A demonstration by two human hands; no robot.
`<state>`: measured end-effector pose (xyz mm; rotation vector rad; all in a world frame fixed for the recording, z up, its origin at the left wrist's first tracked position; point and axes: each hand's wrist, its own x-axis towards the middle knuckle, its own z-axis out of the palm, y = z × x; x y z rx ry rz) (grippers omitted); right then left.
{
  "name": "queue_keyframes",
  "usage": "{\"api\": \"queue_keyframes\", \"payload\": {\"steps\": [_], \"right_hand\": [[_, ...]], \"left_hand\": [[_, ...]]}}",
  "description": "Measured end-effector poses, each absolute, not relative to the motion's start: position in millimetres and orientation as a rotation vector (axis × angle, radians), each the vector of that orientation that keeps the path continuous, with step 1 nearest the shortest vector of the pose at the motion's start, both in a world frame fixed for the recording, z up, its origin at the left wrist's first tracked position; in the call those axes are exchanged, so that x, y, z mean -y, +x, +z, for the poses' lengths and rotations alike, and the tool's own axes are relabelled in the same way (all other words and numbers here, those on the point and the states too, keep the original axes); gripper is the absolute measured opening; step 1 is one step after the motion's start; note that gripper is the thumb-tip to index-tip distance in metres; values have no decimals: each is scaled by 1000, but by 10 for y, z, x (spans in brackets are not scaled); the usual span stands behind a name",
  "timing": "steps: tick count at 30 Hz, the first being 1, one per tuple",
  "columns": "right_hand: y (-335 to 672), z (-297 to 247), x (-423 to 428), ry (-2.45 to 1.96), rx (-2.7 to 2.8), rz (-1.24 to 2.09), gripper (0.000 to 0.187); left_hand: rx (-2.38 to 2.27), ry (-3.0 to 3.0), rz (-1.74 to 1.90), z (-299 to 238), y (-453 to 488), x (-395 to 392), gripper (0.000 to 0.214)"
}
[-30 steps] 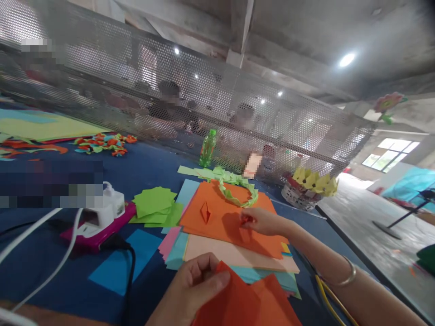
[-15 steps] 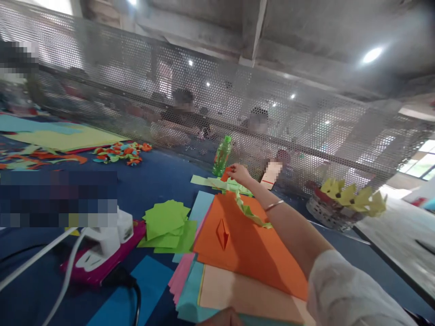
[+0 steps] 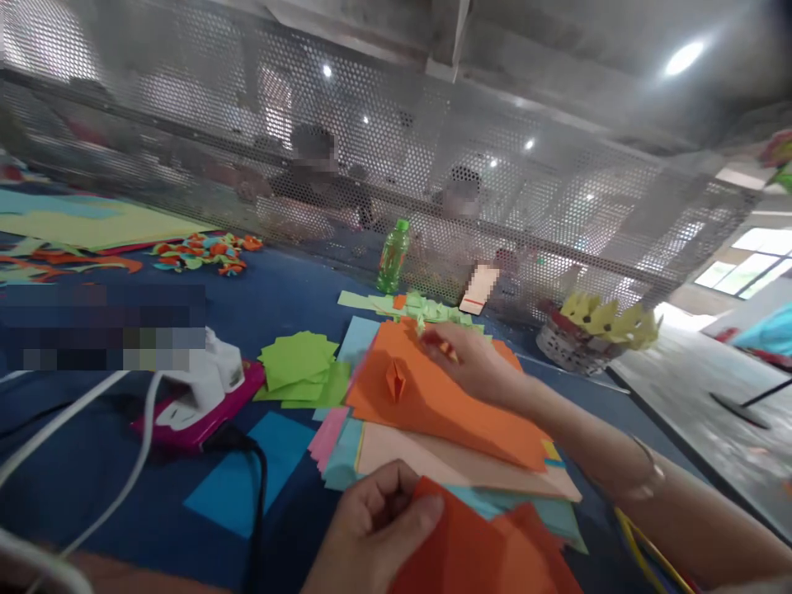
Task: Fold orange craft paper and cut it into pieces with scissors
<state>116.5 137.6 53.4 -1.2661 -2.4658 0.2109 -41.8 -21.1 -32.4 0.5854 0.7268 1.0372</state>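
Observation:
My left hand (image 3: 387, 528) is closed on orange paper (image 3: 483, 544) at the bottom edge, thumb on top; the paper has a crease and runs out of view. My right hand (image 3: 467, 355) is over the stack of orange sheets (image 3: 458, 404), fingers curled together. What lies between those fingertips, if anything, is hidden. A small folded orange paper piece (image 3: 396, 381) stands on the stack, left of my right hand. Beyond the stack lie pale green paper strips (image 3: 426, 307) with a small orange piece (image 3: 400, 303) among them.
A green bottle (image 3: 394, 256) stands before the perforated metal screen (image 3: 210, 157). Left are green square sheets (image 3: 297, 367), a magenta power strip (image 3: 179, 421) with cables and a blue sheet (image 3: 253, 470). A basket (image 3: 569, 338) with a yellow paper edge stands right, near the table edge.
My right hand has drawn back from the strips beside the bottle to above the orange stack. My left hand has come up into view with the orange paper. The view has shifted somewhat.

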Motion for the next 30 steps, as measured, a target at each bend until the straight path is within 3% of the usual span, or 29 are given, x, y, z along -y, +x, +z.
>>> {"api": "queue_keyframes", "payload": {"steps": [4,8,14,23,30], "right_hand": [[1475,557,-212,-1319,2500,460,30],[1682,380,357,-1565,2297,670,25],[1876,117,406,-1525,1916,845,35],[2131,90,409,-1518,1853,643,34],[2238,-61,409,-1502,1842,663,28]], "left_hand": [[-766,638,1079,-286,-383,215,35],[-771,756,1069,-287,-304,212,32],[-736,828,988,-214,-98,246,34],[-873,1127,852,-71,-92,174,43],[-1002,1299,904,-77,-49,76,24]]}}
